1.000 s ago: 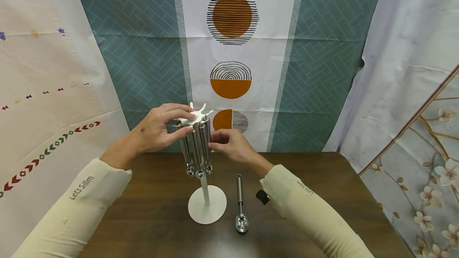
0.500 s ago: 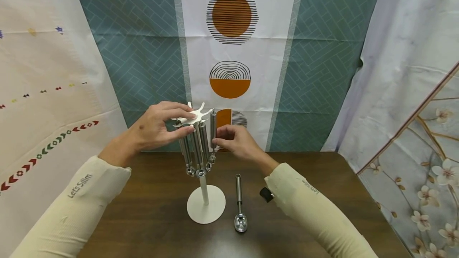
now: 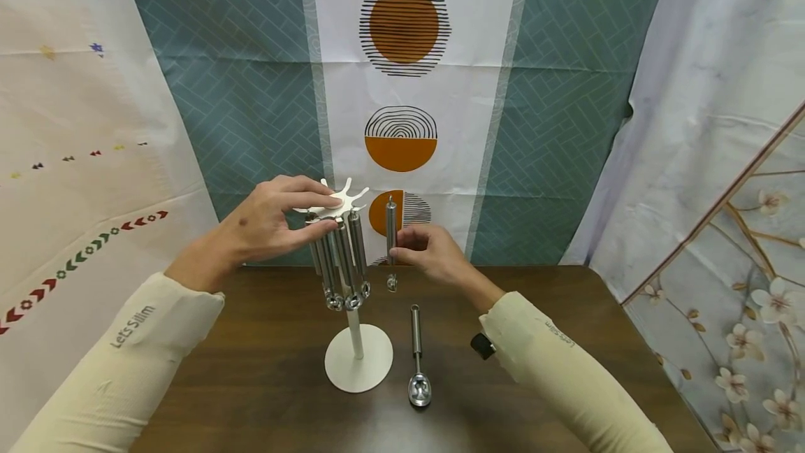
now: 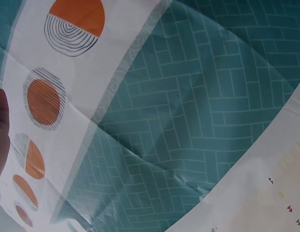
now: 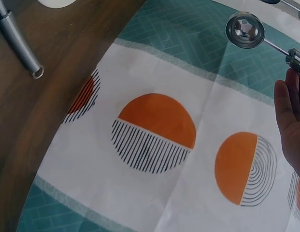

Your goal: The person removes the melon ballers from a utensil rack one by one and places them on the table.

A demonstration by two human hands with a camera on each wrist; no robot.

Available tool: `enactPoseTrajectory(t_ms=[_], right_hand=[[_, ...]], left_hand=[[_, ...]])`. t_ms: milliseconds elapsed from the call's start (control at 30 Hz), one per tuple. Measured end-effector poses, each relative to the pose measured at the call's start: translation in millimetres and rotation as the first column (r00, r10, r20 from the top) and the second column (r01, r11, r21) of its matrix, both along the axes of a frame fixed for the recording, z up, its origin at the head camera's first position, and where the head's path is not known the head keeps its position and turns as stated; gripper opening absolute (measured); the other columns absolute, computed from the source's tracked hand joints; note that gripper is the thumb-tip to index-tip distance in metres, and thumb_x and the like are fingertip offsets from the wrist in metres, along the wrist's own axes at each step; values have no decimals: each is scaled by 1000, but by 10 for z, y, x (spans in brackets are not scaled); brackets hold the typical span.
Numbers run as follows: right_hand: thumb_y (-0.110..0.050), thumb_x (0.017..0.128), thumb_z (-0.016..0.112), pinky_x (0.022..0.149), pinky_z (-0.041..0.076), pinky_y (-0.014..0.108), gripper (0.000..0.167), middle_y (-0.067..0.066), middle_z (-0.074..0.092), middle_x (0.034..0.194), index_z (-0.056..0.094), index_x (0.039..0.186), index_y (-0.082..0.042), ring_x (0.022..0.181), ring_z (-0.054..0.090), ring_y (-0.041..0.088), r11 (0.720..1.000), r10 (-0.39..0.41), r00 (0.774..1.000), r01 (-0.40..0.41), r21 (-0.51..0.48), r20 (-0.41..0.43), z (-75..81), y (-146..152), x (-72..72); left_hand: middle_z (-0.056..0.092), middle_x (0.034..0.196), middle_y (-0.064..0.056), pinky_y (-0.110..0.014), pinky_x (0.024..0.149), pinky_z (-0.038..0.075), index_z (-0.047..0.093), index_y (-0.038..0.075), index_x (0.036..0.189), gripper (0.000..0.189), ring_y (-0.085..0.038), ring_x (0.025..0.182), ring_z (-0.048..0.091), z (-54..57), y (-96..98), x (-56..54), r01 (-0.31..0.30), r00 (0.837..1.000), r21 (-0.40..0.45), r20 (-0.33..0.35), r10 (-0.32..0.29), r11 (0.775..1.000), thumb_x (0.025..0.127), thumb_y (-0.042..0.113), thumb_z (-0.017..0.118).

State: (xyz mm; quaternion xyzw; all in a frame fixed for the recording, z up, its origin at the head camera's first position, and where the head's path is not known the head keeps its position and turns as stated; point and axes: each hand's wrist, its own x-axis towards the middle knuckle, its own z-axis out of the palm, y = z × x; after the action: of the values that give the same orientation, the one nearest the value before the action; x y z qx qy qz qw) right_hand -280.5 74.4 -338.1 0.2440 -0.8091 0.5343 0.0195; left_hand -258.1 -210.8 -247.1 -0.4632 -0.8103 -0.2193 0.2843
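Note:
A white stand [image 3: 342, 362] with a star-shaped, multi-armed top stands on the table. Several metal scoops [image 3: 342, 264] hang from it, bowls down. My left hand [image 3: 273, 219] rests on the top, fingers fairly straight across it and thumb at its front edge; in the left wrist view only part of this hand shows at the left edge. To the right of the stand, my right hand [image 3: 434, 254] pinches the handle of another metal scoop [image 3: 391, 222], held upright and apart from the stand. Its round bowl [image 5: 245, 30] shows clearly in the right wrist view.
One more metal scoop [image 3: 418, 358] lies on the dark wooden table [image 3: 264, 369], right of the stand's base, bowl toward me. A patterned teal and white cloth [image 3: 251, 89] hangs behind the table, and a floral cloth [image 3: 723, 264] hangs at the right.
My right hand has moved right, taking its scoop off the stand and away from it. The left hand keeps its place on the stand's top. The view has shifted slightly.

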Motion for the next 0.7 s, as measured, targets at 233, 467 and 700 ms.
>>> enactPoseTrajectory(t_ms=[233,467,700], right_hand=[[-8,89,75,80,53,30,17,7,71,95,71,103,1,83,65,17,1000,-14,1000,14,10,9,-87,162,9],[-12,89,75,79,52,32,17,5,71,93,72,102,-1,83,63,16,998,-44,999,43,53,13,-145,292,28],[-11,89,75,78,52,31,18,6,71,93,72,104,0,83,64,16,994,-75,997,74,75,10,-162,413,26]], left_hand=[[69,100,-6,-38,68,40,78,8,108,65,-21,82,59,9,28,-33,28,998,13,-51,-27,1000,94,65,51],[68,99,-4,-42,76,37,78,9,110,49,-21,87,59,14,-13,-65,71,997,8,-38,-70,997,97,51,57],[66,110,-5,-51,88,47,75,9,117,31,-27,107,60,11,-73,-58,105,994,-11,33,-105,994,92,25,67]])
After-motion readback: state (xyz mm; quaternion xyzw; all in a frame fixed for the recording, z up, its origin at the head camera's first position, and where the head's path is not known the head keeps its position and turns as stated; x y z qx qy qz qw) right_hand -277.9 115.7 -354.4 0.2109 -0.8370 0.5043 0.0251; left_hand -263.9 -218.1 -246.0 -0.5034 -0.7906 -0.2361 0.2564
